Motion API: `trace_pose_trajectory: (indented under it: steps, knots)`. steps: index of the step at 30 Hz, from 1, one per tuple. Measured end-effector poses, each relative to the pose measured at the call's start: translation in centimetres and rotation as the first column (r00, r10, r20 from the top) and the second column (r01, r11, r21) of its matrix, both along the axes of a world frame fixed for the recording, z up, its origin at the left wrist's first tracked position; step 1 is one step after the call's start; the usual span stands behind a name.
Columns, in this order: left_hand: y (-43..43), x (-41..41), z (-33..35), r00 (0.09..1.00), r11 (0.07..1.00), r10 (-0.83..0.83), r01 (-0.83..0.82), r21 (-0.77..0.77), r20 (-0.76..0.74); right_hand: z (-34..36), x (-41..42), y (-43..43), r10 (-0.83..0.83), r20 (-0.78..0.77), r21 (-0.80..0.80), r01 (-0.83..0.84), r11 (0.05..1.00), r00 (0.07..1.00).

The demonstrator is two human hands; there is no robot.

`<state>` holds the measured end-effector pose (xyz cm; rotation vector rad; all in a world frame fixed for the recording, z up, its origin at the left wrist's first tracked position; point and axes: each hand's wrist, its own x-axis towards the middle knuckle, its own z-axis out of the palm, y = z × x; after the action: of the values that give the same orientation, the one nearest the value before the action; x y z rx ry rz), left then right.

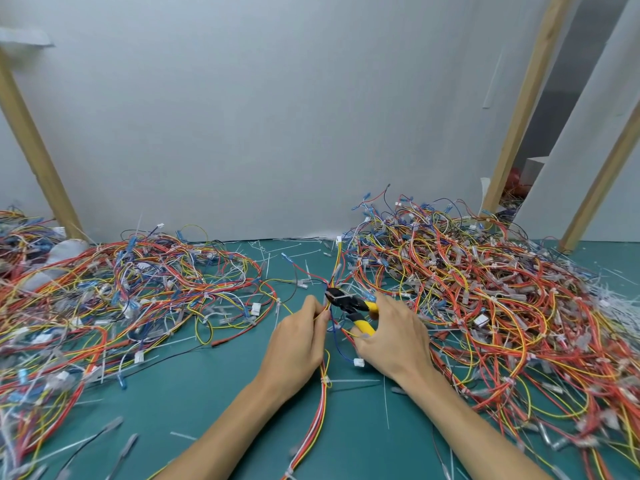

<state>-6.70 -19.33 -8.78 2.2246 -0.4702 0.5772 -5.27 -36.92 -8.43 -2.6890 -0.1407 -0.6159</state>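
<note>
Fingers (311,308) of the left hand (298,344) pinch a wire bundle (322,386) running lengthwise away from the person; the right hand (394,337) curls round yellow-handled cutters (349,304), whose black head meets the bundle crosswise just beyond the left fingertips, on a green mat (214,393) between two wire heaps (467,289)

Single head-worn view, forward and down, close over the table (214,393)

Yellow-handled black cutters (349,306), red-yellow-white wire bundle (322,403), teal table (221,393).
</note>
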Motion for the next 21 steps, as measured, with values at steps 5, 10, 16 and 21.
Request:
trace_pose_trajectory:
  steps: [5,10,16,21]
  knots:
    - [0.02,-0.05,-0.05,1.0,1.0,0.014,-0.014,0.002,-0.003,0.5,-0.15,0.0,-0.009,-0.05,0.001,0.009,1.0,0.999]
    - [-0.02,-0.13,0.03,1.0,1.0,0.017,-0.017,-0.014,-0.011,0.56,-0.11,-0.06,-0.007,-0.085,-0.005,0.007,1.0,0.996]
    - [-0.02,-0.06,0.05,1.0,1.0,0.013,-0.013,-0.015,-0.004,0.8,-0.17,-0.08,0.008,-0.11,0.037,-0.004,0.999,0.994]
    - [0.0,-0.05,0.11,1.0,0.999,0.006,-0.007,-0.032,-0.016,0.62,0.12,-0.15,-0.009,-0.107,0.023,0.011,1.0,0.994]
